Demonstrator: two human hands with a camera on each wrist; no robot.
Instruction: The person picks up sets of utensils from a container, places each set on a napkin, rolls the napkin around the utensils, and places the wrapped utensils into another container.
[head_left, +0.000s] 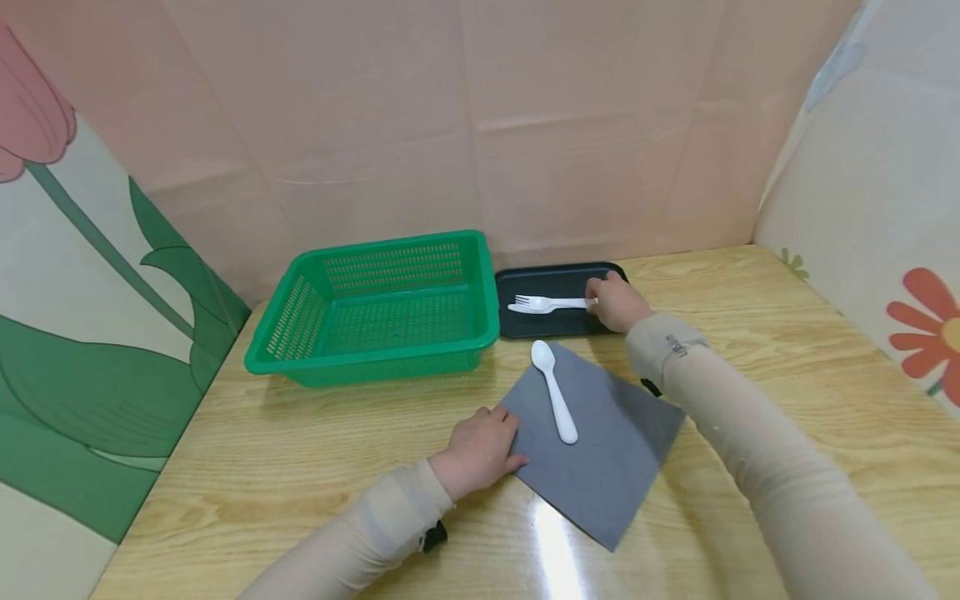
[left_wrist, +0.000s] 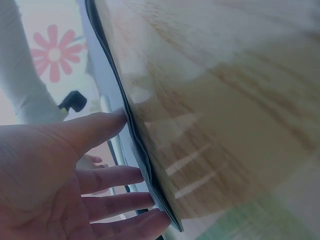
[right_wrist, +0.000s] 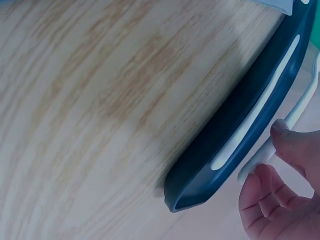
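A white plastic fork (head_left: 536,304) is held by its handle in my right hand (head_left: 618,302), over the black tray (head_left: 517,327). The right wrist view shows thumb and fingertips pinching the fork handle (right_wrist: 295,114) above the tray (right_wrist: 176,192). Another white utensil (right_wrist: 250,117) lies in that tray; its kind is unclear. On the table, a grey napkin (head_left: 626,450) lies turned at an angle with a white spoon (head_left: 556,396) on it. My left hand (head_left: 480,450) rests at the napkin's left edge, fingers extended; the left wrist view shows its fingertips touching the folded edge (left_wrist: 131,127).
A green plastic basket (head_left: 375,364) with slotted walls stands left of the tray. Behind both hangs a pink backdrop (head_left: 360,125). A flower-printed panel (head_left: 847,192) borders the table (head_left: 795,350) on the right.
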